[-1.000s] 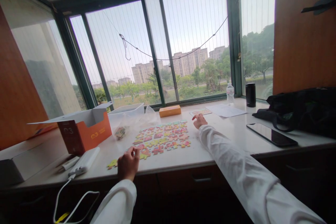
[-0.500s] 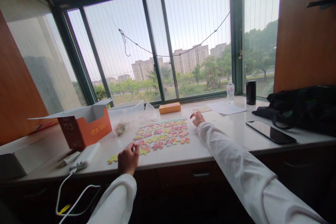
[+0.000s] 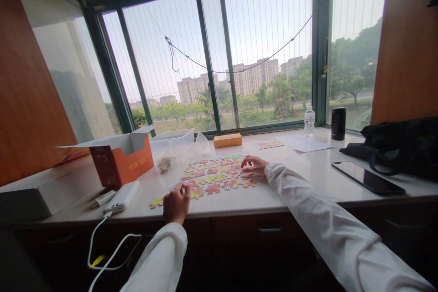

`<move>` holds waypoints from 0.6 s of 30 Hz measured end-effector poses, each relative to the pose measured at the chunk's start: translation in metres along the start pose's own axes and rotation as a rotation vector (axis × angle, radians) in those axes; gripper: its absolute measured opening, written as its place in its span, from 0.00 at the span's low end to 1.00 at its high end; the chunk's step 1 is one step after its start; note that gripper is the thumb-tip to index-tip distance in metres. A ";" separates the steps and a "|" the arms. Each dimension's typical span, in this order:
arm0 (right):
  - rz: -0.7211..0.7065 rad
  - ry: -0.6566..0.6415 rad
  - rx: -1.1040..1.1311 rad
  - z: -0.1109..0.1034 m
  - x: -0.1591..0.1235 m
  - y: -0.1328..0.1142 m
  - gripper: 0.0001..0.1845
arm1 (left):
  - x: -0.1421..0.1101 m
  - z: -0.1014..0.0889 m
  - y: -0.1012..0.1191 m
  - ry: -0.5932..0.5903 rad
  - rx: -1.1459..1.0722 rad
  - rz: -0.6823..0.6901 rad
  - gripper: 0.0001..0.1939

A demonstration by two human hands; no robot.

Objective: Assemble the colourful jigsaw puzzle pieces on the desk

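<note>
Head view: right hand [image 3: 252, 166] lies open on jigsaw pieces [image 3: 215, 175]; left hand [image 3: 176, 203] curled, hold unclear.

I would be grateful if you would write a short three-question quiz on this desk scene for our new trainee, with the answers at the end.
1. True or false: the right hand is nearer the jigsaw pieces than the smartphone.
2. Which hand is nearer the white power bank: left or right?
3. What stands between the plastic water bottle and the black bag?

Key: 1 true; 2 the left hand; 3 a black cylinder.
</note>
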State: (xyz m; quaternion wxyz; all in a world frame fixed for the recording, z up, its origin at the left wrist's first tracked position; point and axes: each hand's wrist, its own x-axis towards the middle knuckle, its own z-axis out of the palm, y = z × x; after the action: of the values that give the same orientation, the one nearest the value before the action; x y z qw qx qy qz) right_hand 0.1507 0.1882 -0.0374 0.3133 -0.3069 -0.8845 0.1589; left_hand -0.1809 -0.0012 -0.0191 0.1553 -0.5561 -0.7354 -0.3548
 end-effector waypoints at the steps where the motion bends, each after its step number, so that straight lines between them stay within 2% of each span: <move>1: -0.027 -0.031 0.004 -0.001 0.000 -0.004 0.16 | 0.000 0.000 0.000 0.006 -0.007 -0.004 0.15; 4: -0.069 -0.099 0.022 -0.002 -0.002 -0.014 0.21 | -0.002 0.001 0.000 0.015 -0.031 -0.009 0.15; 9: -0.044 -0.182 0.026 0.002 -0.002 -0.016 0.22 | -0.003 0.002 -0.001 0.018 -0.043 -0.008 0.15; 15: 0.004 -0.195 0.040 0.004 -0.004 -0.014 0.22 | -0.003 0.005 -0.003 0.032 -0.060 0.009 0.16; 18: -0.001 -0.157 0.045 0.002 -0.004 -0.014 0.21 | -0.003 0.006 -0.003 0.036 -0.069 0.006 0.15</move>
State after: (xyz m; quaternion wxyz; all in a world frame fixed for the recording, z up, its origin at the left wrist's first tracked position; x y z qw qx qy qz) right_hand 0.1454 0.1751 -0.0344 0.2498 -0.2860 -0.9027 0.2023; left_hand -0.1815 0.0004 -0.0267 0.1503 -0.5570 -0.7179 -0.3895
